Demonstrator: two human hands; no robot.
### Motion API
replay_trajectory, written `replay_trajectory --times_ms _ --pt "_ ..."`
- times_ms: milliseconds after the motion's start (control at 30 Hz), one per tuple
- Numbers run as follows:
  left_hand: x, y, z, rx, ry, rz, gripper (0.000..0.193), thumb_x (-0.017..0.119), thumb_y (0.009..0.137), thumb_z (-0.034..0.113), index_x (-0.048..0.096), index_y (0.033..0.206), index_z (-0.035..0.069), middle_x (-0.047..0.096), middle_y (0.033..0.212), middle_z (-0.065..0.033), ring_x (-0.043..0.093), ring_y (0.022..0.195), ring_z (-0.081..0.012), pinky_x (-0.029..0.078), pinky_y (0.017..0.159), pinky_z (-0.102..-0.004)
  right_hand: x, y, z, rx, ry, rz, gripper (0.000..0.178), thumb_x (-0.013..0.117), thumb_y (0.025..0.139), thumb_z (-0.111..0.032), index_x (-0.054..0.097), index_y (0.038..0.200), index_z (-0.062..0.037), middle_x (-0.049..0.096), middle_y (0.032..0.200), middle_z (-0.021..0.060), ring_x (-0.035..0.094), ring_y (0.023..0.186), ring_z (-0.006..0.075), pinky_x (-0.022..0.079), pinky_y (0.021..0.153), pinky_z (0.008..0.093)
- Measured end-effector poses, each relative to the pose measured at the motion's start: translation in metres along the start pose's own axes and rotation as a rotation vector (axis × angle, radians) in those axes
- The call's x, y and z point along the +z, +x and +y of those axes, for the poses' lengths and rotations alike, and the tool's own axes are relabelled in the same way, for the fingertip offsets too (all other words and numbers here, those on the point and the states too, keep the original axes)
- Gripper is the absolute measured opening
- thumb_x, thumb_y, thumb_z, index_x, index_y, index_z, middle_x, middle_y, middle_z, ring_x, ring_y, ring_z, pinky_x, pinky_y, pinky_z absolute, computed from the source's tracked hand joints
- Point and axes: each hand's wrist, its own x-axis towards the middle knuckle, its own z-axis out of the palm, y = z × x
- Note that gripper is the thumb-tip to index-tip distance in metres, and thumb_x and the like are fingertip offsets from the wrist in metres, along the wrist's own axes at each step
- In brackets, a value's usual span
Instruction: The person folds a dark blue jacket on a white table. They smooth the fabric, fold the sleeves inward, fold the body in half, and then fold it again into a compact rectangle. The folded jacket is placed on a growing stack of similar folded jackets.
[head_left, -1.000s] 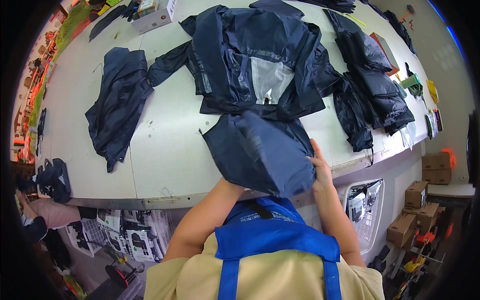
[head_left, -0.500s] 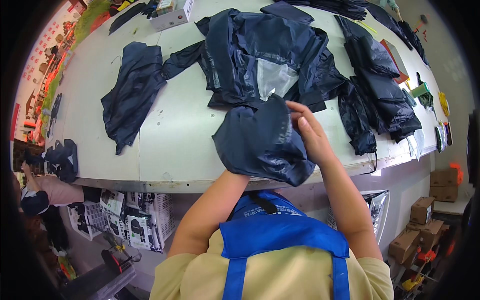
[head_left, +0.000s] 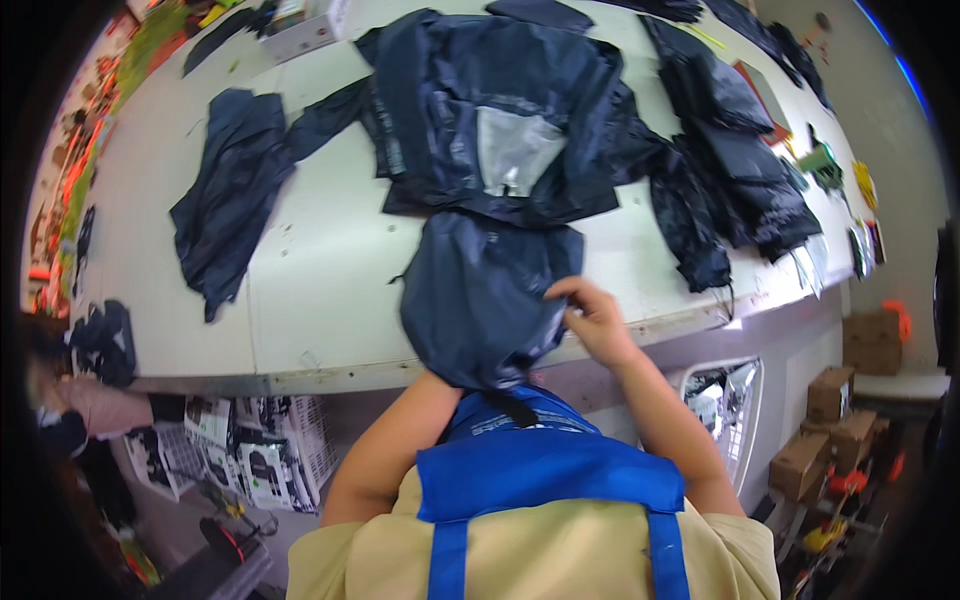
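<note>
A dark navy rain jacket (head_left: 418,150) lies spread at the middle of the table, with a pale translucent panel (head_left: 515,150) at its centre. Its hood-shaped part (head_left: 475,290) hangs toward me over the table's front edge. My left forearm reaches in under that hood, so the cloth hides the left hand and its fingers. At the hood's right edge, my right hand (head_left: 598,320) pinches the cloth between thumb and fingers.
A loose dark garment piece (head_left: 232,190) lies to the left, and folded dark garments (head_left: 735,150) are stacked at the right. Far back stands a white box (head_left: 305,35). Below the table are crates of packaged goods (head_left: 265,455) and cardboard boxes (head_left: 805,465). Another person (head_left: 85,410) is at far left.
The hood has come down and flattened toward me, its bunched top now laid out beside the jacket. My right hand has moved lower and left, from open fingers at its side to a pinch.
</note>
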Motion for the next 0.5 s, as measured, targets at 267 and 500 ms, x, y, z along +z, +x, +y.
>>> replay_trajectory --times_ms 267,500 --pt "0.0 -0.066 -0.059 -1.041 -2.054 0.206 0.069 0.03 0.098 0.052 0.029 0.146 0.002 0.038 0.147 -0.0175 0.038 0.135 -0.0321 0.025 0.114 -0.0441 -0.03 -0.048 0.051 0.306 -0.27 -0.481 0.022 0.058 0.077 -0.003 0.066 0.096 -0.0052 0.065 0.082 0.01 0.062 0.074 0.0206 0.049 0.07 0.031" --pt "-0.021 -0.012 -0.044 -1.011 -1.424 0.297 0.04 0.059 0.088 0.002 0.05 0.127 0.002 0.061 0.118 -0.0101 0.061 0.102 -0.0205 0.05 0.091 -0.0361 -0.039 -0.048 0.064 0.359 -0.305 -0.63 0.022 0.061 0.077 -0.006 0.067 0.098 -0.0056 0.068 0.087 0.0098 0.065 0.079 0.0226 0.05 0.076 0.0316"
